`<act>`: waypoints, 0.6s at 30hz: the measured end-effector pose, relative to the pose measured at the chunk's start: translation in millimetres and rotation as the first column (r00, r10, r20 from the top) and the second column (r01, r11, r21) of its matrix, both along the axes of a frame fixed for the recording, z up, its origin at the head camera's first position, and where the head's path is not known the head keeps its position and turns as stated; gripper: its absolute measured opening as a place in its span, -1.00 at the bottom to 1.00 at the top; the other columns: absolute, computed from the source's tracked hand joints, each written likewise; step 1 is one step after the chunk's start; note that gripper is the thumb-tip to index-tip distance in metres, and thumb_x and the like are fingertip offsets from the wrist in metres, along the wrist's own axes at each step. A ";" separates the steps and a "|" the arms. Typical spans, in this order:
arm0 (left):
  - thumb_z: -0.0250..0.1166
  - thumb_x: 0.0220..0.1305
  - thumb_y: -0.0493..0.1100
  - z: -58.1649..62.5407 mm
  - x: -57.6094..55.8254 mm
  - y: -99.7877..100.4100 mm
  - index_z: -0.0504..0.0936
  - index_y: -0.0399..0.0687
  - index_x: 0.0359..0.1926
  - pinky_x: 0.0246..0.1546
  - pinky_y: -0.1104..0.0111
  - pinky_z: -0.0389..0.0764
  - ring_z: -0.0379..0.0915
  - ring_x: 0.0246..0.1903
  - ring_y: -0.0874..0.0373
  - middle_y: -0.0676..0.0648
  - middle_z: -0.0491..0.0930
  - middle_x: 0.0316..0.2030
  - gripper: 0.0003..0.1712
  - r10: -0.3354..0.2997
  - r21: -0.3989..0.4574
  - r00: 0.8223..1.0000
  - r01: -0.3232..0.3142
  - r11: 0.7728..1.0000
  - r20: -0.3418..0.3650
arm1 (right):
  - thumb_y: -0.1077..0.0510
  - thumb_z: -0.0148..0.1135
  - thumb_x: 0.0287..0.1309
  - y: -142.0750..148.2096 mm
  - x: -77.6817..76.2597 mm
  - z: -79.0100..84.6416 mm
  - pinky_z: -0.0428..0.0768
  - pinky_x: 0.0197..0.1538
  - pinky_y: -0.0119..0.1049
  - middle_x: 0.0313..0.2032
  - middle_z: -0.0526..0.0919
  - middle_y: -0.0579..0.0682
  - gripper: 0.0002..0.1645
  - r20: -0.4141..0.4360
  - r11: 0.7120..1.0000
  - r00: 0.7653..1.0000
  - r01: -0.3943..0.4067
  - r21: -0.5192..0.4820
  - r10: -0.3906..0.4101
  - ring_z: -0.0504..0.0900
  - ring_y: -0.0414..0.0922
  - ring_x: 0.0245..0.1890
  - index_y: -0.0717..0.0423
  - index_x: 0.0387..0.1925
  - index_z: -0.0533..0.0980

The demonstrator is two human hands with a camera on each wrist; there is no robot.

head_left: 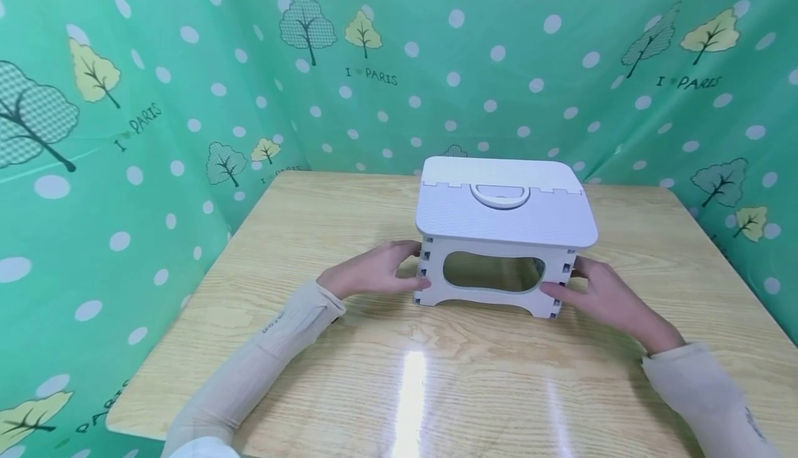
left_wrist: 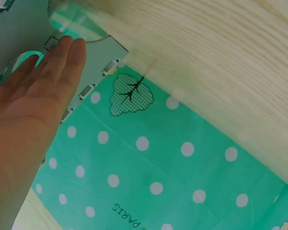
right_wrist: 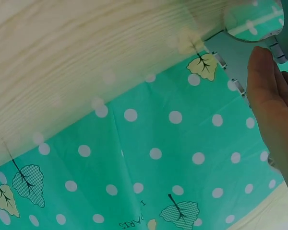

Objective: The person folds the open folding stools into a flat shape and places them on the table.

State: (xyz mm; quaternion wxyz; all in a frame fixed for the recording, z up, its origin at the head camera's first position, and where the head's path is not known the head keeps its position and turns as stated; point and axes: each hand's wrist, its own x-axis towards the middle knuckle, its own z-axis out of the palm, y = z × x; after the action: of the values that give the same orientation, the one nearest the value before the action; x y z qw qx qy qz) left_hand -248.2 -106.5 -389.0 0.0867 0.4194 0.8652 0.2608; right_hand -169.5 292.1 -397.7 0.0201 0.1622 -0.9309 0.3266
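A white folding step stool (head_left: 492,271) stands unfolded on the table, with a carrying handle (head_left: 501,198) set in its top and an oval opening in its front panel. My left hand (head_left: 383,271) holds its left side, thumb at the front edge and fingers along the side. On the opposite side, my right hand (head_left: 601,298) grips the stool, thumb on the front panel. In the left wrist view, my left fingers (left_wrist: 69,64) lie against a hinged panel; the right wrist view shows my right hand (right_wrist: 273,96) beside another panel.
The wooden table (head_left: 324,222) carries the stool. A green polka-dot cloth (head_left: 405,98) with printed trees hangs behind the table and along its sides. Light reflects off the tabletop in front of the stool.
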 end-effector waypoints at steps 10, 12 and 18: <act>0.15 0.32 0.38 -1.2 4.3 8.1 0.48 -0.05 0.22 0.12 0.29 0.59 0.59 0.00 0.26 0.02 0.66 0.03 -0.28 0.018 0.032 0.999 -0.016 0.999 -0.037 | -0.13 0.35 0.24 -4.2 1.8 -2.6 0.56 0.08 0.19 0.02 0.66 0.15 -0.25 0.018 0.999 1.000 0.001 -0.044 0.000 0.60 0.16 0.07 0.14 0.32 0.35; 0.17 0.33 0.36 -0.6 5.9 9.8 0.51 -0.06 0.17 0.06 0.29 0.62 0.61 -0.09 0.27 0.04 0.68 -0.04 -0.32 0.018 0.036 0.999 -0.017 0.999 -0.038 | -0.12 0.37 0.23 -4.9 2.2 -2.1 0.56 0.08 0.20 -0.01 0.67 0.14 -0.26 0.011 0.999 1.000 0.008 -0.045 -0.007 0.61 0.16 0.05 0.13 0.30 0.37; 0.23 0.34 0.27 -0.4 9.1 13.6 0.50 -0.03 0.19 -0.06 0.32 0.66 0.61 -0.27 0.30 0.16 0.68 -0.18 -0.40 0.006 0.064 0.999 -0.004 0.998 -0.034 | -0.08 0.39 0.22 -5.5 2.3 -1.4 0.59 0.07 0.18 -0.04 0.69 0.12 -0.27 -0.003 0.998 1.000 -0.004 -0.062 0.003 0.65 0.10 0.01 0.11 0.30 0.36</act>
State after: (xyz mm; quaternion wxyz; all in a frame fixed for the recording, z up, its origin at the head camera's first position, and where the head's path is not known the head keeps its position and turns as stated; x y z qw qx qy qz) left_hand -239.2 -92.9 -389.5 0.0577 0.4242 0.8588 0.2814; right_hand -167.2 286.6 -399.2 0.0258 0.1636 -0.9200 0.3552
